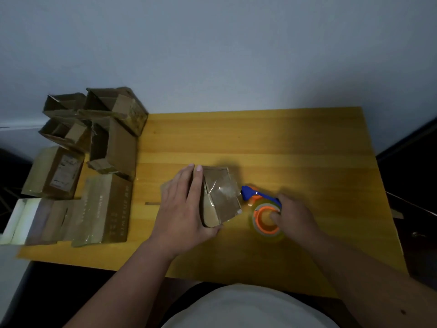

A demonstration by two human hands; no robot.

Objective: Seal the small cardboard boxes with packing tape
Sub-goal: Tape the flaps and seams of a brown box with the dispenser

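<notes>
A small brown cardboard box (221, 195) stands in the middle of the yellow wooden table (295, 147); glossy clear tape shows on its top flaps. My left hand (186, 207) lies over the box's left side, fingers straight along the top and thumb under its near corner. Just right of the box is a tape dispenser (262, 209) with a blue handle, an orange hub and a clear tape roll. My right hand (295, 214) grips the dispenser, a finger hooked into the orange hub. The blue tip touches the box's right edge.
Several cardboard boxes (106, 143) crowd the table's left end; those at the back stand with open flaps, and nearer ones (104, 209) lie closed. A white box (16, 218) sits at the far left. A grey wall rises behind the table.
</notes>
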